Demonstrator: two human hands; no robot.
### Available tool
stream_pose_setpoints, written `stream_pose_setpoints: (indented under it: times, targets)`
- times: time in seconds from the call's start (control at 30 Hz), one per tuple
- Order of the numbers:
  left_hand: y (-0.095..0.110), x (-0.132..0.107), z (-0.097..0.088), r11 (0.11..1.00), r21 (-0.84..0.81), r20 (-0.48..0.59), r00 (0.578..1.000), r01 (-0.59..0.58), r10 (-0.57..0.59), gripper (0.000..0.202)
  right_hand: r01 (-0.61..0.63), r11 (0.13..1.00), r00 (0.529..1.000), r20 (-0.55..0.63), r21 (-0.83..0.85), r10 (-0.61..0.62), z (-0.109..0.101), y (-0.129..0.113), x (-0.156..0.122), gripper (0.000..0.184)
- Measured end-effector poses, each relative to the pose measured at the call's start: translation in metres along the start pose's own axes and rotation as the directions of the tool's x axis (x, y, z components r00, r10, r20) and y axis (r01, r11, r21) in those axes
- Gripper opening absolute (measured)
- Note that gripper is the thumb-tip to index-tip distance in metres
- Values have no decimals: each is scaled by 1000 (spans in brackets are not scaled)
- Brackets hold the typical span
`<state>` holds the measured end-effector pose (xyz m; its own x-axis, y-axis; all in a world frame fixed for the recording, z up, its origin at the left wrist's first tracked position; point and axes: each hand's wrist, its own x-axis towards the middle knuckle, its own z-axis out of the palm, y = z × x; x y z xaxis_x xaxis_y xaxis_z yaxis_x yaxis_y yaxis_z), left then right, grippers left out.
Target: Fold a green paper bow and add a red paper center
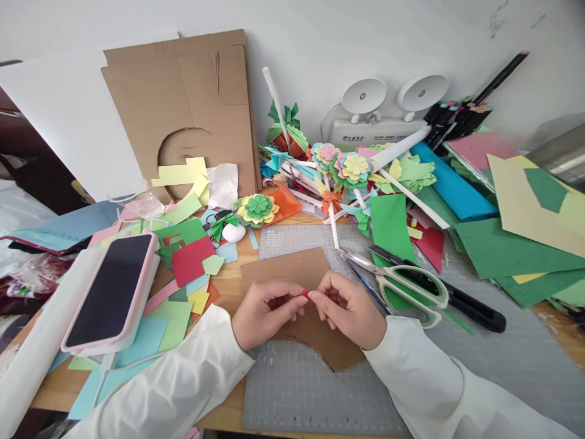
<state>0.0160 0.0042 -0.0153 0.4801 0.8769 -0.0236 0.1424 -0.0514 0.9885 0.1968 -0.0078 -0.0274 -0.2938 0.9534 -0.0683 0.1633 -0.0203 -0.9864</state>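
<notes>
Between the fingertips of both hands is a small red piece (304,294), probably paper; most of it is hidden by the fingers. My left hand (269,310) pinches it from the left, and my right hand (350,311) pinches it from the right. Under the hands lies a curved piece of brown cardboard (286,266) with a rounded cut-out along its lower edge. It rests on a grey cutting mat (292,405). Just right of my right hand are scissors (406,283) with pale handles, a black utility knife (475,308) and a slim blue pen-like tool (364,281).
Coloured paper scraps (189,262) and a phone in a pink case (112,286) lie on the left. Paper flowers (351,167) and white paper sticks are heaped at the back. Cardboard sheets (192,91) lean on the wall; green paper (525,250) is stacked right.
</notes>
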Motion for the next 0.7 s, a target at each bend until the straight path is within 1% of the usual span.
stream_pose_setpoints:
  times: [0.07,0.13,0.27,0.37,0.5,0.6,0.7]
  targets:
    - [0,0,1,999,47,-22,1000,-13,15,22,1,1000,1000,2,25,-1,0,0,0,25]
    - [0,0,1,999,50,-31,1000,0,2,22,16,998,1000,11,56,-16,0,0,1,25]
    - [-1,3,1,999,0,15,999,36,-36,27,33,995,999,15,97,-35,-1,-1,0,24]
    - [0,3,0,1000,3,35,999,29,-29,29,21,995,1000,9,95,-22,-1,-2,0,25]
    - [1,0,1,996,81,27,999,-25,23,29,2,995,1000,-1,100,-2,2,-3,-1,25]
    - [2,-2,1,977,189,8,995,-99,100,28,-9,994,1000,-2,106,9,4,-4,-2,25]
    - [2,-3,1,955,252,21,988,-154,154,28,-1,996,1000,6,86,0,4,-3,-2,23]
